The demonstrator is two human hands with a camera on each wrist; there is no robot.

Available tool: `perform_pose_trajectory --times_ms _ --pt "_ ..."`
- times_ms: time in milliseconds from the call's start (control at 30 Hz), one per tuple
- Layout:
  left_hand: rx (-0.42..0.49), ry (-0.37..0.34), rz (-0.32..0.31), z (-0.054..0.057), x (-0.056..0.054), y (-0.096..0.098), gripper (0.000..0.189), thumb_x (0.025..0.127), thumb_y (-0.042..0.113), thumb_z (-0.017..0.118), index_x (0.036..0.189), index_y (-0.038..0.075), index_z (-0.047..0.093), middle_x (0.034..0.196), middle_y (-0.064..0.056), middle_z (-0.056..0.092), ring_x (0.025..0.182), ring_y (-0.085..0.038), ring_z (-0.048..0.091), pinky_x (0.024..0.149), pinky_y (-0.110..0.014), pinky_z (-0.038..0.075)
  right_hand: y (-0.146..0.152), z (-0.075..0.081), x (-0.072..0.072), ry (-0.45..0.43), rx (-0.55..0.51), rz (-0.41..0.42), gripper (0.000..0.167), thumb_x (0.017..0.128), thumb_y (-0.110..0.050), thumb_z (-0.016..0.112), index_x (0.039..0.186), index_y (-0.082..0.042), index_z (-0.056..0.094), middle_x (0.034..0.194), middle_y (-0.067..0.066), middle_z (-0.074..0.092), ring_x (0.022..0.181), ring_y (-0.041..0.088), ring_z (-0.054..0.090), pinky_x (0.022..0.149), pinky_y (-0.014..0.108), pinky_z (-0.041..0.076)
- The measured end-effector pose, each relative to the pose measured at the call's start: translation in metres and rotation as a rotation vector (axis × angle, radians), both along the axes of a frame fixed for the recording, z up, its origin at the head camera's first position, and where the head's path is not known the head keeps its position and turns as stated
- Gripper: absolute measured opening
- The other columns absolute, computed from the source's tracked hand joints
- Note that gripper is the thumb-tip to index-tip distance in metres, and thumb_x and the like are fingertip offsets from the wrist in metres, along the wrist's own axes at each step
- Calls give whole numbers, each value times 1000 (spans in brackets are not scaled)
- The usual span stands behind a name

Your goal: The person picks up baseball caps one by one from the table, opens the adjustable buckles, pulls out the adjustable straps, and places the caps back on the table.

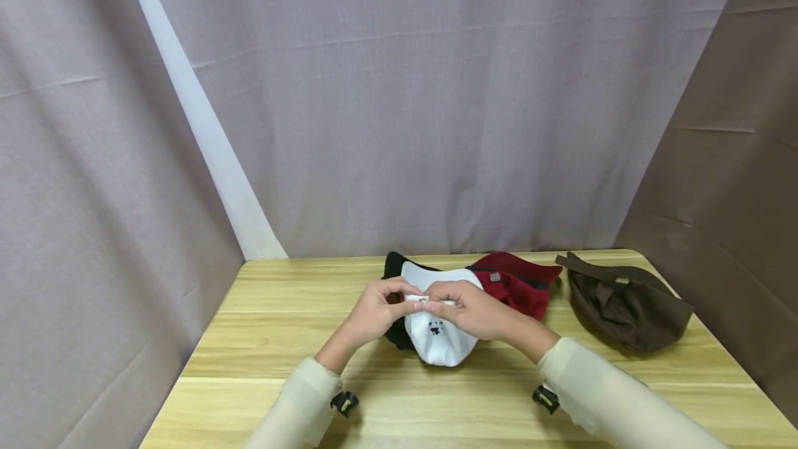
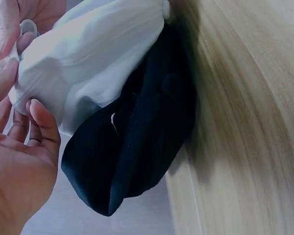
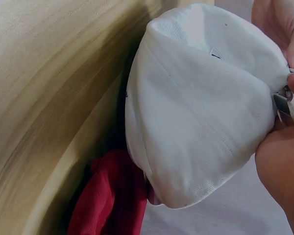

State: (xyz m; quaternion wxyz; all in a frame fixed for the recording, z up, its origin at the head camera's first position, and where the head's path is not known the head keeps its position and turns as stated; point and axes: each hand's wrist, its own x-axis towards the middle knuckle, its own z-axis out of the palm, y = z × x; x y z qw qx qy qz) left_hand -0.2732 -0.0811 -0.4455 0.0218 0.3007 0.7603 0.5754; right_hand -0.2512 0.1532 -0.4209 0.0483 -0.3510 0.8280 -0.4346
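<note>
Both hands work at the back strap of a white baseball cap (image 1: 441,350), which has small dark lettering and a dark emblem. My left hand (image 1: 374,309) pinches the strap edge between thumb and fingers, seen close up in the left wrist view. My right hand (image 1: 476,309) pinches the strap from the other side, thumbs nearly meeting. In the right wrist view, a small metal buckle (image 3: 284,98) shows by the fingertips. Part of the strap is hidden behind the fingers. A black cap (image 2: 132,142) lies right behind and left of the white one.
A red cap (image 1: 517,283) lies close to the right of the white cap. Further right sits a dark brown cap (image 1: 630,314) with a strap sticking out. All stand on a wooden table (image 1: 262,352), with grey curtains (image 1: 386,123) behind and at the sides.
</note>
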Motion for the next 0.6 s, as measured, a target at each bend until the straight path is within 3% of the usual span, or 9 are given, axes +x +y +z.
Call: perform_pose_trajectory --times_ms 333,600 --pt "22 14 12 3 4 4 14 92 3 78 105 4 82 95 -17 74 72 -3 54 65 -18 45 -5 3 5 75 66 -79 34 106 -33 68 80 -11 69 85 -10 65 78 3 57 70 23 50" --pt "29 -6 31 2 4 5 13 91 12 84 103 7 83 98 -14 75 72 -5 54 64 -18 44 -9 8 6 79 88 -98 32 109 -28 63 84 -10 73 85 -8 62 80 5 56 73 24 49"
